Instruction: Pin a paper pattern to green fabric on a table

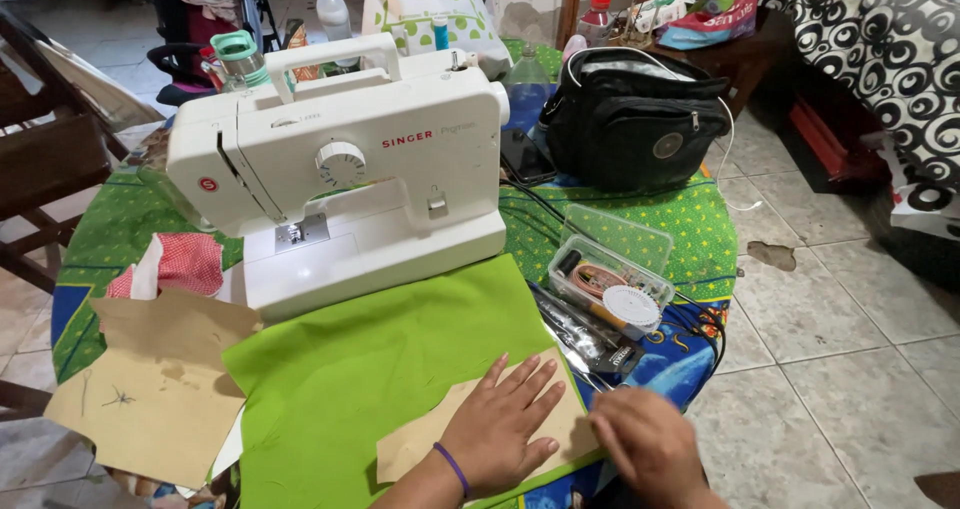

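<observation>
The left hand (503, 424) lies flat and wide, with its fingers spread, on a brown paper piece (470, 431). That paper sits on the green cloth (380, 369), right in front of the white sewing machine (345, 164). The right hand (648, 444) is at the paper's right edge, away from the machine. It looks blurry, so I cannot tell if it holds anything or how its fingers are bent.

The paper is only pressed down by 1 hand. I think it could slide if that hand lifts or pushes sideways, and then the paper would not line up with the cloth. The cloth could bunch up under the paper too, because it is soft and loose.

The green cloth hangs close to the table's front edge, far from the machine. A tug could pull it off the table, and the paper with it.

Just right of the cloth lie some dark tools (585, 334) and a clear plastic box (612, 287) with its lid open. The right hand is near them, so a quick move could bump them. The box holds small things that could spill out.

Left of the cloth lies another brown paper (150, 389). It hangs over the table edge and might slip down.
</observation>
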